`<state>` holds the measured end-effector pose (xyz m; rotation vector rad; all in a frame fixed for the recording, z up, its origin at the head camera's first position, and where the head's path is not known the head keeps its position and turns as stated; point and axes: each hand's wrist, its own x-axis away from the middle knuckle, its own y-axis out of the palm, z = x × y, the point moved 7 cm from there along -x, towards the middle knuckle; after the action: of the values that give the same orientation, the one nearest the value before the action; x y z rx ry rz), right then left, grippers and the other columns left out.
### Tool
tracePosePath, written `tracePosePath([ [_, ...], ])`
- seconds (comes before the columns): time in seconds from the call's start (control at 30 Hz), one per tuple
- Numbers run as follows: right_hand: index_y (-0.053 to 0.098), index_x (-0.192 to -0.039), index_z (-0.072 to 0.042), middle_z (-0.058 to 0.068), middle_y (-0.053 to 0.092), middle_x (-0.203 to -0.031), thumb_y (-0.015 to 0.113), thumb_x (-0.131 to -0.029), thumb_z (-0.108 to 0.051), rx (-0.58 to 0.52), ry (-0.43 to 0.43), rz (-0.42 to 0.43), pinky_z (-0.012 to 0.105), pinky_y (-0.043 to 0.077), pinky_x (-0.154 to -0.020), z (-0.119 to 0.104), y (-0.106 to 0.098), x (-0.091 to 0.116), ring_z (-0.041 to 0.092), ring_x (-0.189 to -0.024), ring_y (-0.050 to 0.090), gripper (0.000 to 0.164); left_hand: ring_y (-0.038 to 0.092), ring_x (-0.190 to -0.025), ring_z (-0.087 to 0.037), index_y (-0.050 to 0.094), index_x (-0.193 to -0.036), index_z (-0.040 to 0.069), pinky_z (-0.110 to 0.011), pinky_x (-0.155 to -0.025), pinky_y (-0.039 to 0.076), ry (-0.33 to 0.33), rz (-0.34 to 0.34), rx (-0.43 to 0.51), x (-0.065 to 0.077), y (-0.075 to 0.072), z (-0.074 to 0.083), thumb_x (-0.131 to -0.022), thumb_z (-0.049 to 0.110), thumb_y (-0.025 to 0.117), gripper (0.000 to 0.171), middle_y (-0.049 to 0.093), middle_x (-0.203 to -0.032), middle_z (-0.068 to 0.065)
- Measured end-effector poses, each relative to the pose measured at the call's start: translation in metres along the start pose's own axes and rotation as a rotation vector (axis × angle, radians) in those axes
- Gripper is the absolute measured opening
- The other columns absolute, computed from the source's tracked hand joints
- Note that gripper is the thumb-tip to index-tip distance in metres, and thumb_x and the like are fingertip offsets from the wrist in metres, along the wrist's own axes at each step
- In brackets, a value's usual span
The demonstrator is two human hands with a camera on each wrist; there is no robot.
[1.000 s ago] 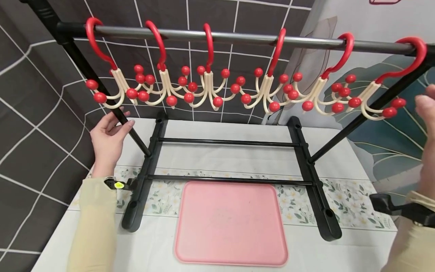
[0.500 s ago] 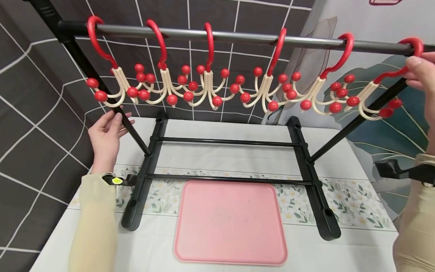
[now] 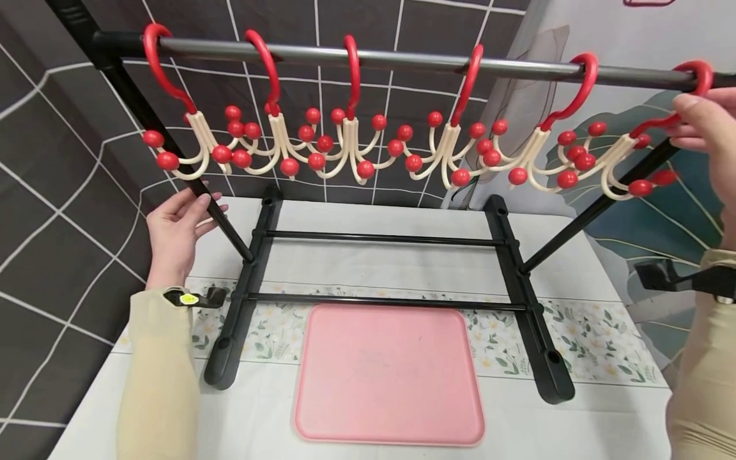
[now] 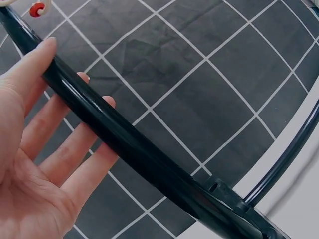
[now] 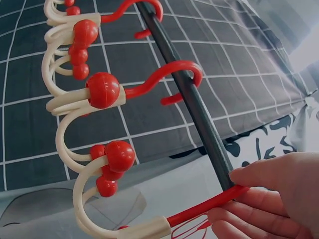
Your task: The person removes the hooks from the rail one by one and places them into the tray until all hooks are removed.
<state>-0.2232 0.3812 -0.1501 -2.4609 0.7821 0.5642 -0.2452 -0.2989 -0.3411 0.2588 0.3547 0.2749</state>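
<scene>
My left hand (image 3: 172,239) holds the left upright post (image 3: 230,233) of a black rack. In the left wrist view, its thumb lies along the front of the post (image 4: 134,142), with the fingers behind. Several cream multi-arm hook hangers with red hooks and red ball tips hang from the rack's top rail (image 3: 402,61). At the far right, my right hand (image 3: 710,131) pinches the red hook of the rightmost hanger (image 3: 618,156) between thumb and fingers. The right wrist view has this red hook (image 5: 199,208) at the rail, its end hidden by the hand.
A pink tray (image 3: 391,377) lies on the white table between the rack's feet, before the front crossbar (image 3: 385,300). A floral strip (image 3: 598,338) runs across the table. A dark gridded cloth (image 3: 63,255) hangs behind and at left.
My right hand has come in from the right edge and taken hold of the rightmost hanger's hook, which has turned and shifted slightly left. The left hand stays at the post.
</scene>
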Motion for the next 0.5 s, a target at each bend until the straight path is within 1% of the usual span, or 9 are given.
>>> tracePosePath([
  [0.2, 0.065, -0.103, -0.03, -0.014, 0.065, -0.099, 0.071, -0.098, -0.024, 0.019, 0.027, 0.026, 0.005, 0.044, -0.083, -0.0036, 0.0003, 0.0032, -0.007, -0.081, 0.062, 0.009, 0.076, -0.083, -0.023, 0.069, -0.121, -0.009, -0.031, -0.076, 0.06, -0.005, -0.009, 0.002, -0.002, -0.0004, -0.0006, -0.089, 0.002, 0.077, 0.034, 0.075, -0.099, -0.014],
  [0.37, 0.065, -0.105, -0.028, -0.012, 0.065, -0.1, 0.07, -0.099, -0.027, 0.024, 0.02, 0.048, 0.005, 0.044, -0.083, -0.005, -0.0003, 0.0027, -0.006, -0.083, 0.061, 0.008, 0.076, -0.083, -0.022, 0.069, -0.119, -0.01, -0.032, -0.075, 0.06, -0.008, -0.026, -0.01, -0.0026, -0.0007, -0.0005, -0.09, 0.001, 0.077, 0.032, 0.075, -0.098, -0.014],
  [0.5, 0.065, -0.109, -0.026, -0.011, 0.066, -0.102, 0.07, -0.099, -0.026, 0.02, -0.008, 0.052, 0.006, 0.044, -0.085, -0.0045, -0.0021, -0.0002, -0.004, -0.085, 0.063, 0.011, 0.076, -0.083, -0.022, 0.069, -0.118, -0.011, -0.031, -0.075, 0.06, 0.001, -0.038, -0.022, -0.0028, -0.0006, 0.0003, -0.09, -0.001, 0.076, 0.031, 0.075, -0.098, -0.013],
])
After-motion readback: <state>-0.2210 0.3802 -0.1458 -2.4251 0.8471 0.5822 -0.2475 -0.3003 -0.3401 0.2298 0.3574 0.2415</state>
